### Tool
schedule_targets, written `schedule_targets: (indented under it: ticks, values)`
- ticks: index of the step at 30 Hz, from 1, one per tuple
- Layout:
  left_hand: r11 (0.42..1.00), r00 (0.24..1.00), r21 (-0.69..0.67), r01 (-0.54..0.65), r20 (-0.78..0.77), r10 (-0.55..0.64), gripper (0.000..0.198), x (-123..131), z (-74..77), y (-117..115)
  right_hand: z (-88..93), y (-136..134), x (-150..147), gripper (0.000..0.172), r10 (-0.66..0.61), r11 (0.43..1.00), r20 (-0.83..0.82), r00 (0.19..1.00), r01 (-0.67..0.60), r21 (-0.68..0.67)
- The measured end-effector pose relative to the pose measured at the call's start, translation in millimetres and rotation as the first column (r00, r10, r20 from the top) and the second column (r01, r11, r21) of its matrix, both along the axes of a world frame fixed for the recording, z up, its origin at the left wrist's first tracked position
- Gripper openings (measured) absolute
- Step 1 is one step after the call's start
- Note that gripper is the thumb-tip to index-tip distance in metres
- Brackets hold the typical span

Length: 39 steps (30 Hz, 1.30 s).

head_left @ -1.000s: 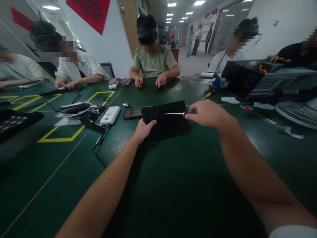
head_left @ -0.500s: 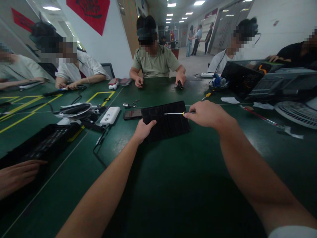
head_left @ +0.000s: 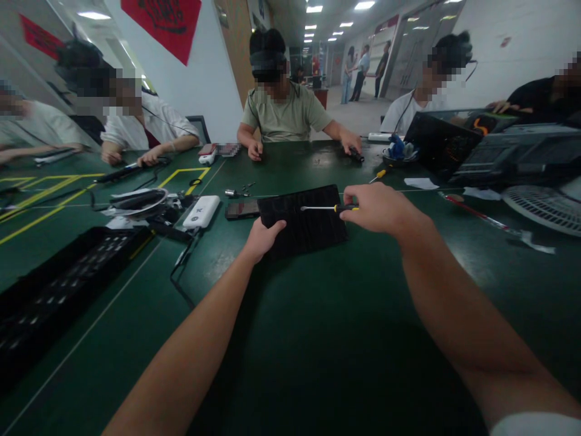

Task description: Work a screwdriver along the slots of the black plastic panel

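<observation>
My left hand (head_left: 265, 237) grips the lower left edge of a flat black rectangular panel (head_left: 313, 230), its thumb lying on the front face. The panel is tilted up above the green table; its exact kind is too dark to make out. My right hand (head_left: 379, 207) is closed round the yellow-and-black handle of a screwdriver (head_left: 321, 209). The metal shaft points left across the panel, with its tip near the panel's upper middle. Whether the tip touches the surface I cannot tell. Behind the panel's left side lies a dark phone-like device (head_left: 241, 210).
A white power bank (head_left: 202, 212) with a cable lies to the left, near a long black frame (head_left: 59, 290). Several small metal parts (head_left: 233, 193) lie beyond the phone-like device. At right are a yellow screwdriver (head_left: 378, 175), a computer case (head_left: 512, 151) and a white fan (head_left: 544, 209). Co-workers sit around.
My right fingers have shifted back slightly, baring more of the screwdriver handle. The panel stays put. A co-worker's hand has left the black frame at left; the person opposite has moved a hand rightward.
</observation>
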<state>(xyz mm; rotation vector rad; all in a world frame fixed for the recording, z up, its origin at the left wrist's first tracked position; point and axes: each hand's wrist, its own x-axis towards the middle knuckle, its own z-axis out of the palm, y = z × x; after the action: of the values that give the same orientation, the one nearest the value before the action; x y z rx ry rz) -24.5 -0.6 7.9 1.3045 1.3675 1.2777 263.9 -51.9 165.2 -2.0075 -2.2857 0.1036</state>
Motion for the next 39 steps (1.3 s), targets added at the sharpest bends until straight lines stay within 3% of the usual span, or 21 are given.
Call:
schedule_targets:
  ticks: [39]
  values:
    - [1.000, 1.000, -0.009, -0.001, -0.001, 0.001, 0.043, 0.6, 3.7, -2.4, -1.5, 3.7, 3.9, 0.029, 0.010, 1.000, -0.016, 1.000, -0.010, 0.019]
